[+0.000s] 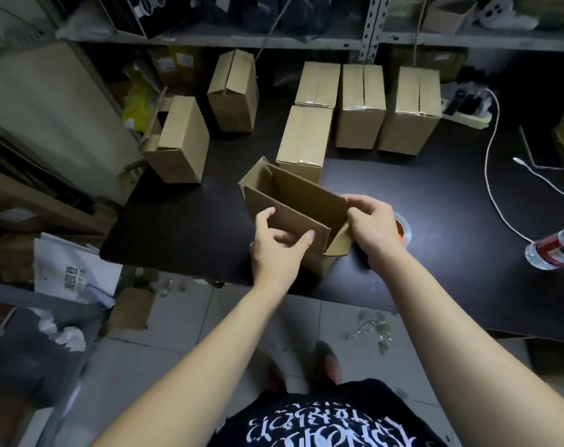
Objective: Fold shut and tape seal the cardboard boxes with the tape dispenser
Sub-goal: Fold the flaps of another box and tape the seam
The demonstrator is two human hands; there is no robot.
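Note:
An open cardboard box point(301, 201) stands near the front edge of the black table point(193, 221), its long flaps upright. My left hand point(279, 250) grips the near long flap, thumb inside and fingers outside. My right hand point(372, 229) pinches the short flap at the box's right end. Just behind my right hand lies the tape dispenser point(403, 232), mostly hidden, with only an orange-lined roll showing. Several taped boxes point(359, 104) stand in a row at the back of the table.
Two more boxes point(177, 140) stand at the back left, one with a flap open. A white cable point(490, 175) and a power strip point(468, 119) lie at the right. A plastic bottle point(555, 248) lies by the right edge. Shelving runs behind.

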